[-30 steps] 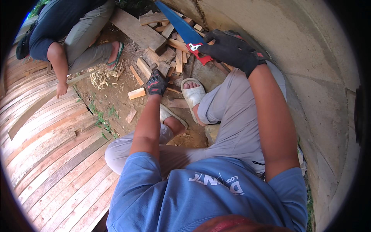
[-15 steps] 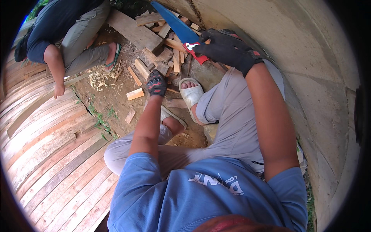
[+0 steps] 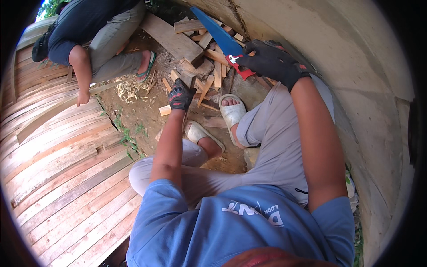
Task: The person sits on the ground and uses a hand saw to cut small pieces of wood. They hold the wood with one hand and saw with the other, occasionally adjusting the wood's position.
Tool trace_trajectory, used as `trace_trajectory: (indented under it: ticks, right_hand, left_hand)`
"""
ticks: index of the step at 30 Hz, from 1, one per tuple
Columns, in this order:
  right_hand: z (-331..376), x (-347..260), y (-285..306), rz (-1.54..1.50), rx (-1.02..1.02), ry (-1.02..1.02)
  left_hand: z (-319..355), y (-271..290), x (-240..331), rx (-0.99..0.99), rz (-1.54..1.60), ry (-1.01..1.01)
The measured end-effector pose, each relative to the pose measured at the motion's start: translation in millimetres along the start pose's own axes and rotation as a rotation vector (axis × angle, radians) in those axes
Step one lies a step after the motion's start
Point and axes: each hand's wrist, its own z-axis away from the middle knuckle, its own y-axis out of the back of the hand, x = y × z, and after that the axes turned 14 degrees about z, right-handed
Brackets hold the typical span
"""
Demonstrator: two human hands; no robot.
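Observation:
My right hand (image 3: 271, 62), in a black glove, is closed round the red handle of a handsaw (image 3: 218, 38). Its blue toothed blade points up and to the left, above scraps of wood. My left hand (image 3: 181, 95), in a black and red glove, hangs low over the ground beside my foot. Its fingers look partly spread, with nothing visible in them. A pale wood offcut (image 3: 205, 90) lies tilted just right of it. A small wood block (image 3: 165, 110) lies to its left, partly behind the wrist.
A thick plank (image 3: 171, 38) and several offcuts lie at the far side. A concrete wall (image 3: 356, 80) curves along the right. Wooden slats (image 3: 66, 178) cover the left. A person (image 3: 102, 40) crouches at the upper left, one hand by a long thin strip of wood (image 3: 49, 113).
The view has shifted, so most things sit further right. A pale offcut now lies tilted right of my left hand. My right hand still holds the saw.

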Motion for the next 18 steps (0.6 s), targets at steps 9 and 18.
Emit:
trace_trajectory:
  ticks: [9, 18]
  right_hand:
    - [1, 0, 6, -0.071, -0.05, -0.001]
    - [-1, 7, 6, -0.043, -0.096, 0.043]
  left_hand:
    - [-48, 70, 70, 0.154, -0.027, -0.217]
    - [-76, 63, 105, 0.077, -0.045, -0.242]
